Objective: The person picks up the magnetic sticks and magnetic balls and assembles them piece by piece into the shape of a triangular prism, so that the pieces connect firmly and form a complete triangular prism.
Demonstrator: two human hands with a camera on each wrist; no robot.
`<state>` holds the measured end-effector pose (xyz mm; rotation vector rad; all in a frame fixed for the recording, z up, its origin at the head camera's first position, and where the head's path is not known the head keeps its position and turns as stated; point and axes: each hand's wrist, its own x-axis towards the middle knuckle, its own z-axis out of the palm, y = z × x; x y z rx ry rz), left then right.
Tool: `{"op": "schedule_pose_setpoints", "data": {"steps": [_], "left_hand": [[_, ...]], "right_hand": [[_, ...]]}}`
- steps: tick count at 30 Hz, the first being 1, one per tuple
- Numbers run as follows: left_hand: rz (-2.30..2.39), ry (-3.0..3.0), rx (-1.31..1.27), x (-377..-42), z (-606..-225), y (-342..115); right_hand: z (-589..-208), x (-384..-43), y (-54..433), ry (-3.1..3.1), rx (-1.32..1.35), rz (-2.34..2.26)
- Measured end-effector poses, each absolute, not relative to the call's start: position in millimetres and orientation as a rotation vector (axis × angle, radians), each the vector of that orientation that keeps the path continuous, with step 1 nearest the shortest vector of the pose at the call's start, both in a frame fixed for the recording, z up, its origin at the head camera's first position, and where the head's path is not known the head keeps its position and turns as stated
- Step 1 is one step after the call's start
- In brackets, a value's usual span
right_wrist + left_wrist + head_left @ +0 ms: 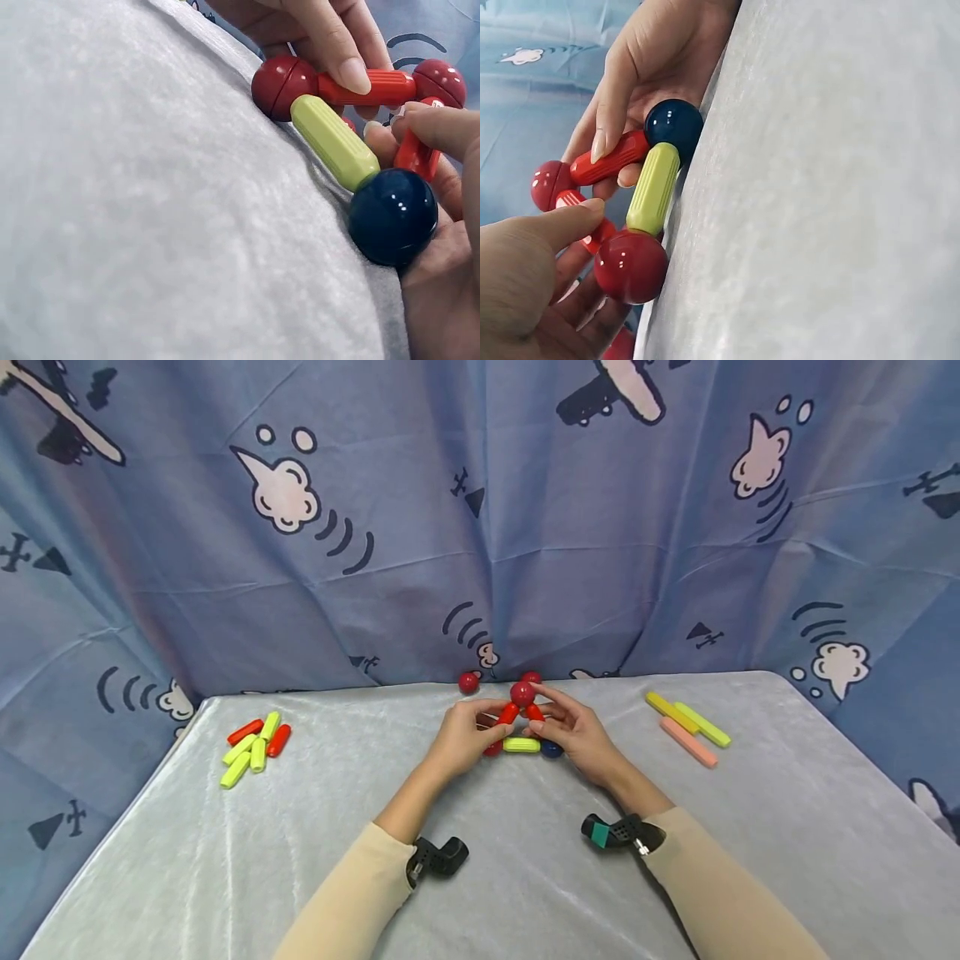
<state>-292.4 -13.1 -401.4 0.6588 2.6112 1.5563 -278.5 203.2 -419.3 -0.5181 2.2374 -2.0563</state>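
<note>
A triangle of toy rods and balls stands between the two hands at the far side of the table. Its peak is a red ball (522,694). A yellow-green rod (654,189) forms its base, joining a second red ball (631,267) to a dark blue ball (393,217). My left hand (459,737) pinches the left red rod (367,87) between thumb and fingers. On the other side, my right hand (583,742) pinches the right red rod (613,158), with a fingertip near the top ball.
Behind the triangle lie two loose red balls, one left (468,682) and one right (531,677). Several short yellow-green rods (236,770) and red rods (279,741) lie at left. At right are longer yellow (671,712), lime (702,725) and orange-pink (688,742) rods. A patterned curtain (420,527) hangs behind.
</note>
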Motion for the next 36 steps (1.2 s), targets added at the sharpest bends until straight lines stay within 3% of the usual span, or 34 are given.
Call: {"op": "schedule_pose_setpoints", "data": {"steps": [10,22,29,36], "left_hand": [[1.269,2.669,0.596,-299,-392,-37],[1.161,2.659,0.496,-303,-392,-50],[1.364,2.748,0.321,-333,-395,-54],[1.145,2.947,0.451,-362,-399,-54]], "right_hand": [[-421,-276,194,2.705,-0.607,-1.568],[-428,-272,193,2.87,-0.781,-1.357],[-426,-270,198,2.918,-0.697,-1.272],[-429,-275,191,2.924,-0.705,-1.263]]}}
